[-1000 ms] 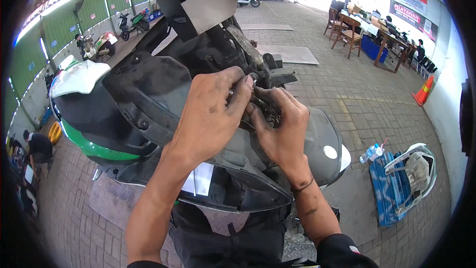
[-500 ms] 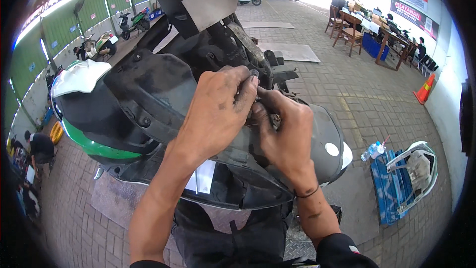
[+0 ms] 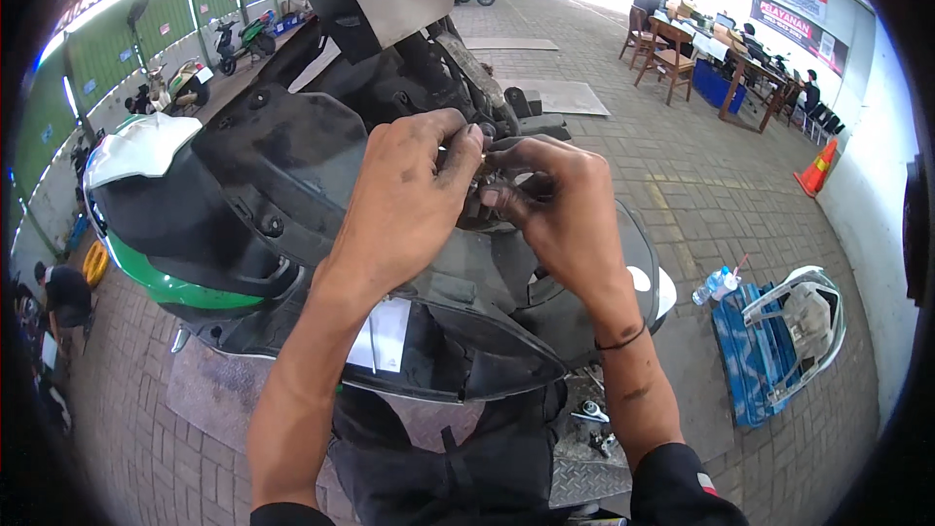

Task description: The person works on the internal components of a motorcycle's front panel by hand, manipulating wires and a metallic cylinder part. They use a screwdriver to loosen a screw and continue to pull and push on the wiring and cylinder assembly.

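My left hand (image 3: 404,200) is closed in a pinch, thumb against fingers, over the middle of a partly dismantled motor scooter (image 3: 292,136). Opposite it, my right hand (image 3: 570,214) has its thumb and fingers bent together, almost touching the left fingertips. Small dark and metallic bits show between the two hands, too small and covered to name. Beyond the fingertips runs the scooter's bare, dirty metal frame tube (image 3: 475,70). Black plastic body panels lie under both wrists. Smudges of dirt mark both hands.
A white paper (image 3: 390,333) rests on the black panel below my left forearm. Ratchet-like tools (image 3: 591,412) lie by my right forearm. To the right, a blue case (image 3: 745,360) carries a pale scooter cover (image 3: 804,326) beside plastic bottles (image 3: 716,284). An orange cone (image 3: 816,170) stands near the wall.
The view has shifted slightly, and the scene sits further left. My right hand has turned and its fingers have spread a little from the left ones, showing more metallic bits between them.
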